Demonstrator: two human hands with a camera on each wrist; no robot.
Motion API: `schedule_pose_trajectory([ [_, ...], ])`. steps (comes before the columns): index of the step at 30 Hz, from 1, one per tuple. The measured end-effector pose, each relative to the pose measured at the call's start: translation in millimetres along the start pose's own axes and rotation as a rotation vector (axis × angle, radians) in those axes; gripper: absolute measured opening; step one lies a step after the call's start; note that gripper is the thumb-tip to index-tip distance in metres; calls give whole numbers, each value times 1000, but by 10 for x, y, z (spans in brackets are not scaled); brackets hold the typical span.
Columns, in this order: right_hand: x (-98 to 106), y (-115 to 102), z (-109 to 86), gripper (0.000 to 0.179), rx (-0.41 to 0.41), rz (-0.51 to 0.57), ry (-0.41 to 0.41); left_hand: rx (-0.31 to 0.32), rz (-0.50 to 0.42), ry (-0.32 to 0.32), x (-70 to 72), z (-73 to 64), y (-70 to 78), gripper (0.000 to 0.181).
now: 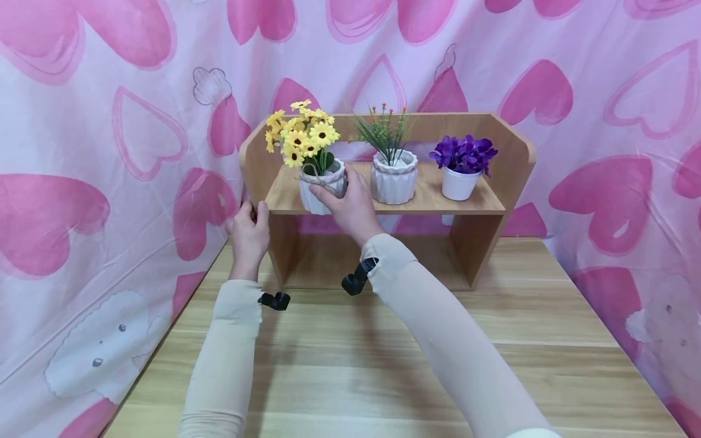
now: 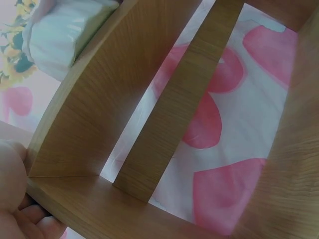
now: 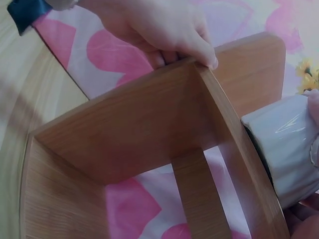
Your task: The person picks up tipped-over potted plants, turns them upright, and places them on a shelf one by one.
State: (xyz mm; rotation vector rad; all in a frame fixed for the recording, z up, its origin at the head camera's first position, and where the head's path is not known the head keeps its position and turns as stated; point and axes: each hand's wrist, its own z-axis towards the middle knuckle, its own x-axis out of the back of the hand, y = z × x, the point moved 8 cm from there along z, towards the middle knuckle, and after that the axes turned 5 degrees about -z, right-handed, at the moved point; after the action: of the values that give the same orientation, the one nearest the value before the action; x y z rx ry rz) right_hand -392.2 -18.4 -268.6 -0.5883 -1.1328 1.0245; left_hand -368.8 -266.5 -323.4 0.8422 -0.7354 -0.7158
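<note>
A white ribbed pot [image 1: 322,190] of yellow artificial flowers [image 1: 303,135], with twine round its rim, stands upright at the left front edge of the wooden shelf's upper board [image 1: 427,207]. My right hand [image 1: 357,207] grips this pot from its right side, thumb in front. In the right wrist view, the pot's base [image 3: 284,144] is at the board; whether it fully rests there I cannot tell. My left hand [image 1: 249,237] holds the front edge of the shelf's left side panel [image 1: 282,246], thumb near the board's corner, fingers curled behind the panel.
Right of the flower pot, a white pot [image 1: 394,182] with grass and small orange blooms and a smaller white pot [image 1: 459,184] of purple flowers share the upper board. The shelf stands on a wooden table [image 1: 372,365], with heart-patterned curtain [image 1: 602,201] around it.
</note>
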Motion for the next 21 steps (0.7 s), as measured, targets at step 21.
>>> schedule_pose_trajectory([
  [21,-69,56,196,86,-142,-19,-2,21,-37,-21,-33,-14,-10,46],
])
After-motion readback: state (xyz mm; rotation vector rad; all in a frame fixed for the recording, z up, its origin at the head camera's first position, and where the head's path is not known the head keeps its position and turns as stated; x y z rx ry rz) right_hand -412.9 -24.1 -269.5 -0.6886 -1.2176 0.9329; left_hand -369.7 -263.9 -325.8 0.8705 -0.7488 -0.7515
